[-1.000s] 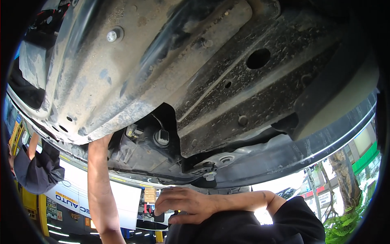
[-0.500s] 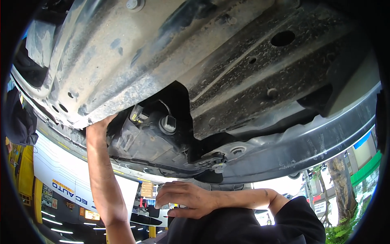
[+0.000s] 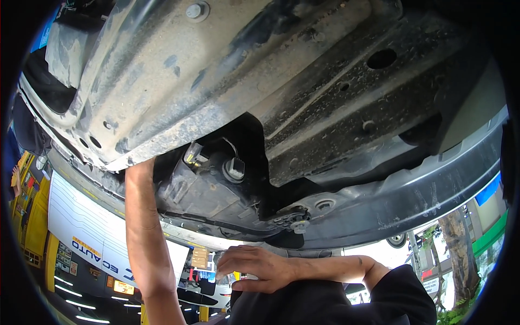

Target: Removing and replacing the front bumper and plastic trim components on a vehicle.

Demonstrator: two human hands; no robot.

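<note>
My left hand is out of sight behind the lower edge of a dirty metal panel (image 3: 179, 92) on a vehicle's underside; only the wrist and forearm (image 3: 142, 216) show, so its fingers are hidden. Right of that wrist, a dark gap reveals a grey plastic housing (image 3: 200, 192) with an electrical connector (image 3: 193, 154) and a round socket with a plug (image 3: 234, 169). Lower down, in front of my black shirt, my right hand (image 3: 254, 269) is held with curled fingers, the thumb below them. Something pale and translucent seems to be at its fingertips, too unclear to name.
A dark ribbed panel (image 3: 336, 114) and a curved bumper (image 3: 411, 200) extend to the right. A bolt (image 3: 195, 11) stands out at the top. Another person's hand (image 3: 16, 179) shows at the far left. A tree trunk (image 3: 458, 252) is visible outside at right.
The view has shifted slightly, so the vehicle's underside and both arms sit a little farther right in the picture. My left hand stays behind the panel; the right keeps its curled pose.
</note>
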